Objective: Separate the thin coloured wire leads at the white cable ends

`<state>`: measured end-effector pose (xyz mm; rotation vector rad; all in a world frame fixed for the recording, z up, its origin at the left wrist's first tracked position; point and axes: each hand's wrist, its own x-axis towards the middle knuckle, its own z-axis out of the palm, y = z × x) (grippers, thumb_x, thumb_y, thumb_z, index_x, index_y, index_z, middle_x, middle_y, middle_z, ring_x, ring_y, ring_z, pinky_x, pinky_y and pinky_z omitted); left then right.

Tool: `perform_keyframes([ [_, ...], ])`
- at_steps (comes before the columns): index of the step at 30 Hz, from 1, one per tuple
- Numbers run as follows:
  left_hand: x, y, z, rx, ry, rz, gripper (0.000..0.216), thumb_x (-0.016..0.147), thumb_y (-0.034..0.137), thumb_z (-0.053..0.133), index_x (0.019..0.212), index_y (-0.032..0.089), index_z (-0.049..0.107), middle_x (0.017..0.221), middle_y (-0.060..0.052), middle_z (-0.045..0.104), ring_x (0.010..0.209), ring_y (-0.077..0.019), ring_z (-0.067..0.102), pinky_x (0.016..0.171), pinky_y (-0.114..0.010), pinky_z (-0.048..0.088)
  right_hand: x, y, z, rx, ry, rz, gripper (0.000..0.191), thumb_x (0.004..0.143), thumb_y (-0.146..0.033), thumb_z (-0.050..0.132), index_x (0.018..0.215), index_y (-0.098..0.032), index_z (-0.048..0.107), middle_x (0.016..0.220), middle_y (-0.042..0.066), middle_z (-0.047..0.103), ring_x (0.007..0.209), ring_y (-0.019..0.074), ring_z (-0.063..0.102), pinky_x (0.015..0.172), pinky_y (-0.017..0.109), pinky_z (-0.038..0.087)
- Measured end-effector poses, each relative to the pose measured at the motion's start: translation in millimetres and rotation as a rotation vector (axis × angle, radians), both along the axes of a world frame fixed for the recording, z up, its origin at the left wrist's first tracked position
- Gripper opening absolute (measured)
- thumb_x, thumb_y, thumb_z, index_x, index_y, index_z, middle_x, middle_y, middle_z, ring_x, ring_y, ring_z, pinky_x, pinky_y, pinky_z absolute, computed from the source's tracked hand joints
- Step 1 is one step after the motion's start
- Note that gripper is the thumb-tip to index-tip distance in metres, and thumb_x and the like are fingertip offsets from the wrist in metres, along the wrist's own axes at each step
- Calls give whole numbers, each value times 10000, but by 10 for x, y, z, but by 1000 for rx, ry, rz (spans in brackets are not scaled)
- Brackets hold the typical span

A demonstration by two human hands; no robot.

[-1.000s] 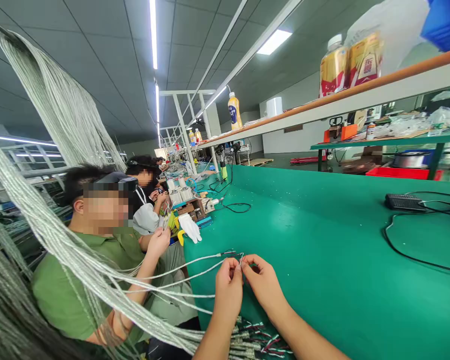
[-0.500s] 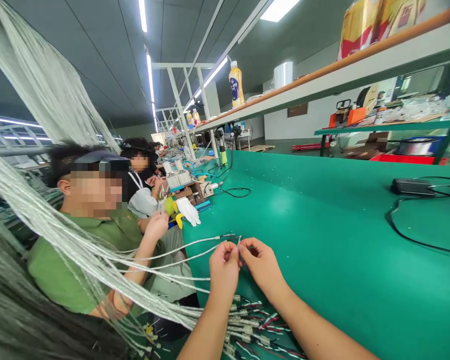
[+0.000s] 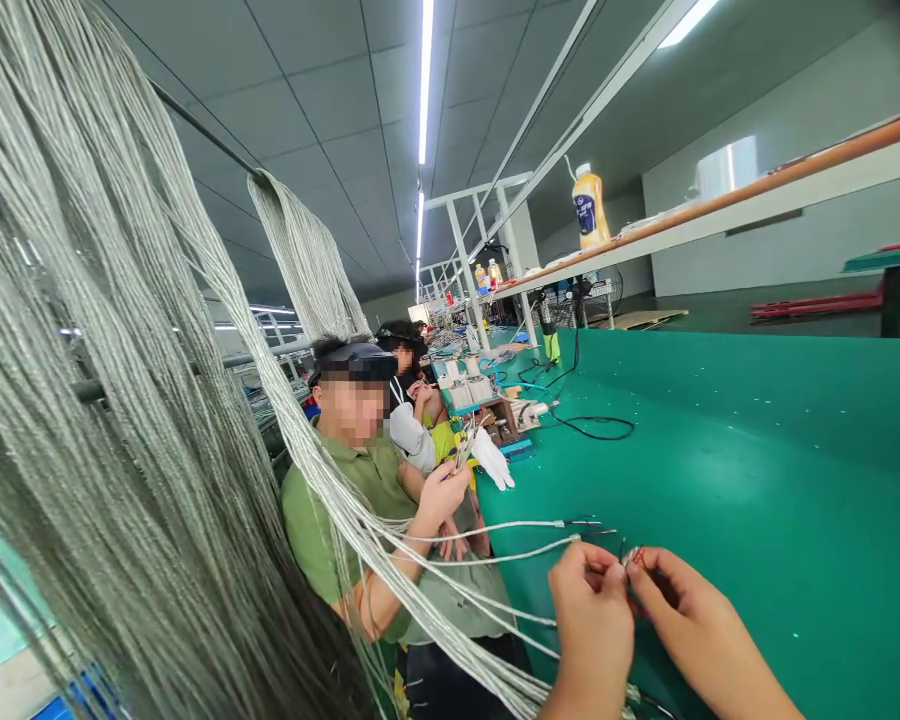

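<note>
My left hand [image 3: 594, 602] and my right hand [image 3: 686, 605] meet above the green table, fingertips pinched close together. Between them is the stripped end of a cable [image 3: 630, 556], with thin wires, one of them reddish, showing at the fingertips. Both hands are closed on it, and the fingers hide most of it. Just left of my left hand, two pale braided cables [image 3: 510, 527] lie with their stripped dark wire ends on the table. More cables of the bundle [image 3: 427, 610] run behind my left wrist.
Long braided cables [image 3: 157, 380] hang from a rail at left. A co-worker in a green shirt [image 3: 311, 500] sits close by, holding cable ends. A white glove [image 3: 493, 458] and a clamp-like machine [image 3: 495, 405] are on the green table [image 3: 780, 560]. A shelf [image 3: 720, 215] runs above, holding a bottle [image 3: 589, 207].
The view has turned left, so my hands appear further right and lower. My fingers stay together at the cable end, where reddish wires now show. The co-worker's head has turned.
</note>
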<state>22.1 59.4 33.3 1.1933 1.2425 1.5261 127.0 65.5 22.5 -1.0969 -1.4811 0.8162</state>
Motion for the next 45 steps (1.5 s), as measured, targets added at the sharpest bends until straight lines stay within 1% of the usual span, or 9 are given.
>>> perform_keyframes([
  [5, -23, 29, -14, 0, -56, -15, 143, 716, 289, 625, 691, 177, 539, 529, 19, 512, 473, -111, 495, 443, -219, 363, 49, -17, 150, 63, -193, 22, 326, 873, -521, 461, 758, -241, 580, 765, 44, 650, 704, 209, 593, 655, 314, 462],
  [8, -9, 53, -31, -2, -63, -48, 112, 705, 260, 593, 698, 171, 525, 531, 20, 515, 441, -101, 488, 433, -214, 338, 144, -14, 266, 114, -349, 88, 325, 906, -470, 426, 731, -241, 576, 782, 40, 634, 719, 200, 583, 682, 316, 444],
  [11, 5, 65, -36, -34, -15, -56, 77, 701, 233, 564, 706, 164, 532, 502, 25, 501, 411, -96, 471, 423, -212, 319, 225, 10, 292, 108, -397, 145, 301, 917, -423, 413, 761, -241, 596, 781, 32, 623, 698, 187, 569, 658, 307, 426],
  [14, 6, 69, -29, -50, 23, -59, 60, 702, 220, 557, 702, 164, 533, 485, 28, 499, 392, -90, 448, 419, -212, 307, 259, 46, 239, 80, -360, 169, 298, 922, -414, 408, 783, -238, 604, 768, 26, 617, 668, 178, 548, 626, 303, 408],
  [19, 7, 78, -10, -68, 42, -53, 42, 714, 204, 546, 708, 164, 532, 443, 31, 494, 382, -90, 431, 421, -210, 305, 263, 79, 185, 55, -283, 213, 314, 938, -436, 406, 817, -230, 609, 785, 27, 621, 693, 178, 546, 648, 306, 419],
  [27, -6, 47, 5, -84, 68, -63, 32, 737, 194, 532, 728, 163, 536, 442, 30, 501, 394, -99, 461, 424, -209, 334, 297, 83, 161, 31, -233, 215, 292, 902, -456, 462, 797, -228, 612, 781, 20, 599, 681, 177, 520, 629, 314, 398],
  [32, -9, 35, 32, -96, 94, -61, 27, 750, 172, 524, 730, 161, 539, 448, 24, 507, 393, -94, 450, 423, -208, 328, 276, 67, 172, 42, -243, 194, 264, 894, -419, 454, 771, -225, 585, 754, 14, 580, 670, 175, 503, 626, 312, 392],
  [38, -13, 34, 21, -105, 124, -75, 47, 775, 169, 509, 739, 159, 539, 464, 17, 514, 403, -103, 460, 433, -217, 341, 241, 46, 209, 14, -185, 183, 206, 842, -370, 471, 726, -218, 550, 721, 8, 559, 651, 166, 472, 608, 302, 376],
  [45, 7, -22, 82, -60, 229, -90, 57, 815, 187, 506, 765, 174, 528, 565, 15, 529, 490, -112, 483, 488, -228, 343, 232, 95, 158, -113, -23, 188, 118, 736, -327, 518, 734, -214, 552, 615, -33, 505, 599, 149, 444, 566, 291, 324],
])
